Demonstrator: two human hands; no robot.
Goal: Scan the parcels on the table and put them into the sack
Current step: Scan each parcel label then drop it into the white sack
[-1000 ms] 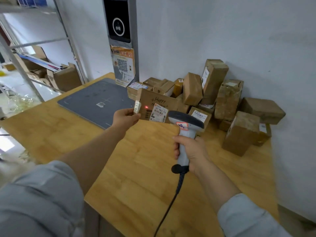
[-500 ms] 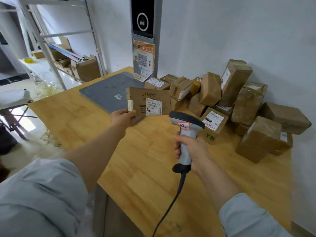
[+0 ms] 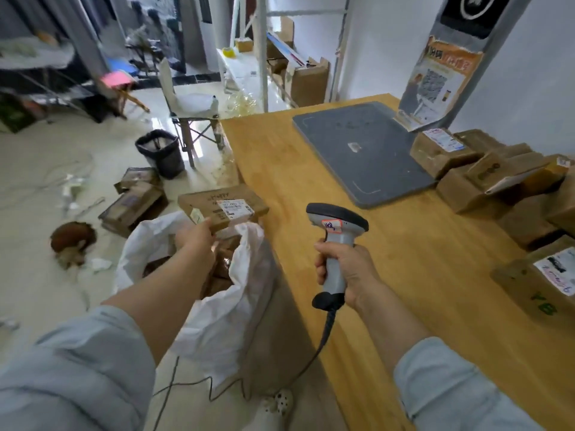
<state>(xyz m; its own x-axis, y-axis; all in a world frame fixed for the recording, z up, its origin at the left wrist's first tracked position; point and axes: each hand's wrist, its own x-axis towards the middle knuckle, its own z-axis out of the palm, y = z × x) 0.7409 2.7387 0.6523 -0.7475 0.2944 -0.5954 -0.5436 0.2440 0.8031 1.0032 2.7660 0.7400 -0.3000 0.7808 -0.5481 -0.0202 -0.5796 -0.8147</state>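
Head view, near field: the right hand [image 3: 345, 269] is wrapped firmly round the grip of a grey handheld barcode scanner [image 3: 337, 222]. The scanner is held upright above the wooden bench [image 3: 404, 306] with its head pointing away from the person. Its dark cable [image 3: 326, 331] drops past the near bench edge toward the floor.

The left hand [image 3: 194, 241] reaches out beyond the left edge of the bench and pinches the near corner of a flat cardboard parcel [image 3: 222, 203]. The parcel is label side up, with handwriting on top too blurred to read. It is in the air directly above the open mouth of the white sack [image 3: 224, 312] — whether it touches the sack rim cannot be told. The sack stands on the floor against the left side of the bench, and brown parcels show inside it.

Mid field, on the bench at right: a cardboard parcel marked "YB" [image 3: 535, 284], white label up. Beyond it lies a flat grey mat [image 3: 357, 150], and just beside the mat's right edge is a pile of taped parcels [image 3: 485, 178]. A poster [image 3: 438, 79] leans behind the mat.

Far field, on the floor past the sack: loose cardboard boxes [image 3: 133, 203], a dark waste bin [image 3: 161, 150] and a folding chair [image 3: 193, 110]. A metal shelving rack [image 3: 264, 51] holding cartons stands behind these.
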